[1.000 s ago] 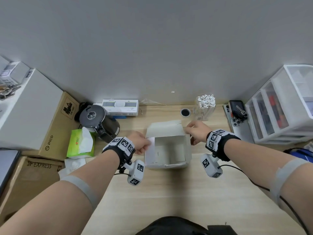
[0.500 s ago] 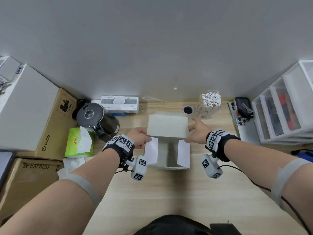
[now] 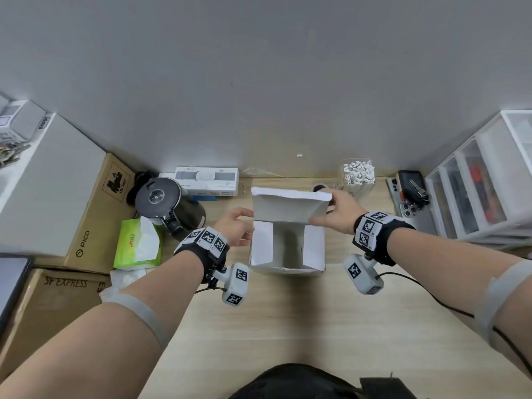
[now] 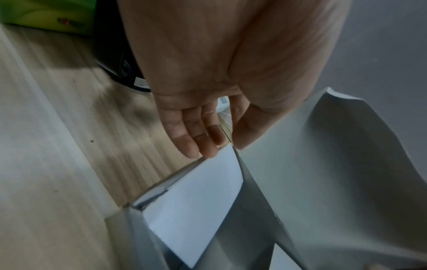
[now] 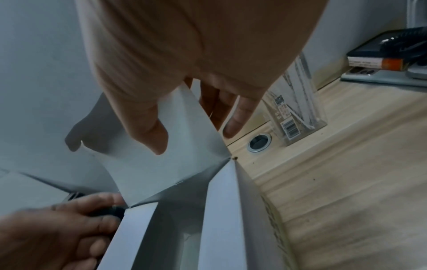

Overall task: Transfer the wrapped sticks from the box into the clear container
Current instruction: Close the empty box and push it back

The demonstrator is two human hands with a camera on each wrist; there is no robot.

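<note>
While my right hand (image 3: 338, 213) pinches the far lid flap (image 3: 288, 207) of the white box (image 3: 288, 269) between thumb and fingers, I am tilting that flap up and away so the opening is exposed from above. My left hand (image 3: 234, 231) is relaxed, fingers nearly straight, resting its fingertips (image 4: 203, 146) against the box's left far corner; I judge that it is there to stop the light cardboard sliding on the counter (image 3: 288, 326) while the lid is bent. It grips nothing.

Both side flaps stand folded outward, which leaves the middle clear for reaching in. From above the inside looks dark and I cannot see any wrapped sticks in it; they may lie low down, or the box may be spent.

Past my right hand, near the far wall, stands the clear container (image 3: 358, 182), already packed with white wrapped sticks (image 3: 358, 171) set upright. It is apart from the box but within an easy reach, which suits moving sticks across one-handed.

To the left sit a black kettle (image 3: 167, 207) and a green tissue pack (image 3: 136, 244), well away from the work.

My next move, I think, calls for keeping the lid back and dipping a hand inside.
</note>
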